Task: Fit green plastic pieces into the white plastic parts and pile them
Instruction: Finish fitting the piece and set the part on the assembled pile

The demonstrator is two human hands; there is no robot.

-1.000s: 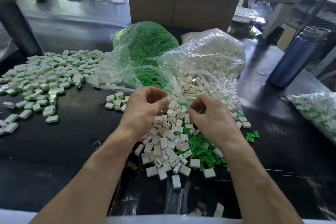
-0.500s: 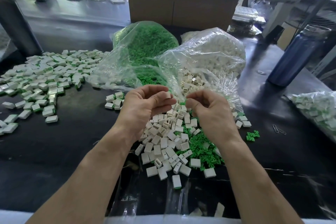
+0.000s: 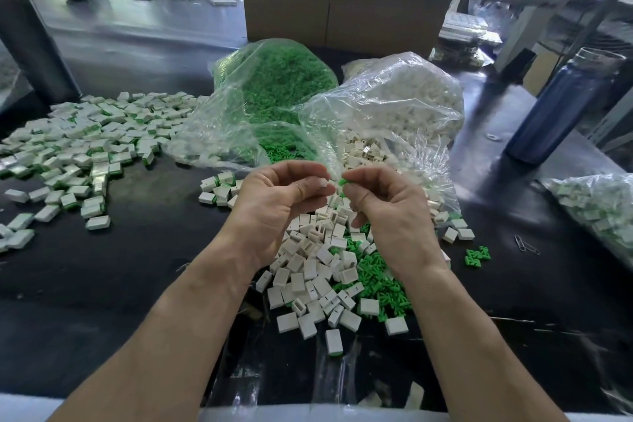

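Left hand (image 3: 274,197) pinches white part (image 3: 322,182) at fingertips; right hand (image 3: 383,197) pinches green piece (image 3: 341,182) — tips nearly meeting, lined up for insertion (opening's facing unclear). Loose parts heap (image 3: 318,264) beneath both hands; finished pile (image 3: 78,144) far beyond left hand.

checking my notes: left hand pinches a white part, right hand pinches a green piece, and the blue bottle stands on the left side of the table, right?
Not quite: the head view shows the blue bottle on the right side of the table. The left hand does pinch a white part, the right hand a green piece.
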